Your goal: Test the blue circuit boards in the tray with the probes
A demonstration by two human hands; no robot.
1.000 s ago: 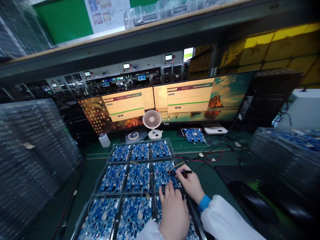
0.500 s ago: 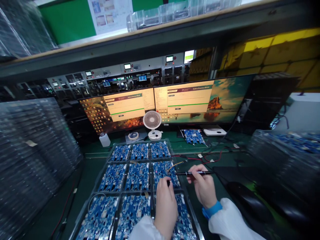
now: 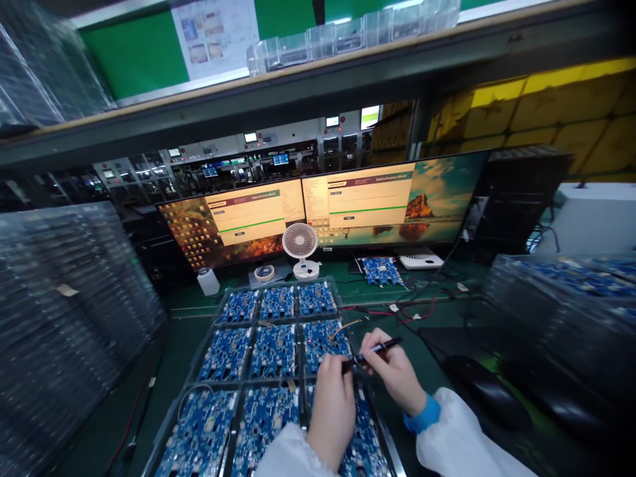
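A clear tray [image 3: 166,424] holds several blue circuit boards [image 3: 275,351] in rows. Over its right column is my left hand [image 3: 332,407], its fingers closed at the left end of a black pen-like tool [image 3: 385,346]. My right hand [image 3: 395,372], with a blue band at the wrist, pinches that tool near its middle, just right of the tray. What the left fingers grip is small and dark, apparently the tool's tip or its cap. A yellow wire [image 3: 348,325] rises from the board in the middle row, right column, beyond my hands.
Two lit monitors [image 3: 368,205] stand at the back behind a small white fan [image 3: 299,242]. Stacked trays [image 3: 64,318] rise at left, more [image 3: 536,298] at right. A loose board [image 3: 381,271], a white bottle [image 3: 207,281], red and black cables and a black mouse [image 3: 489,391] lie around.
My right hand has moved left, bringing the pen-like tool to my left fingers. The tool is now tilted, its right end higher. The head view has shifted slightly.
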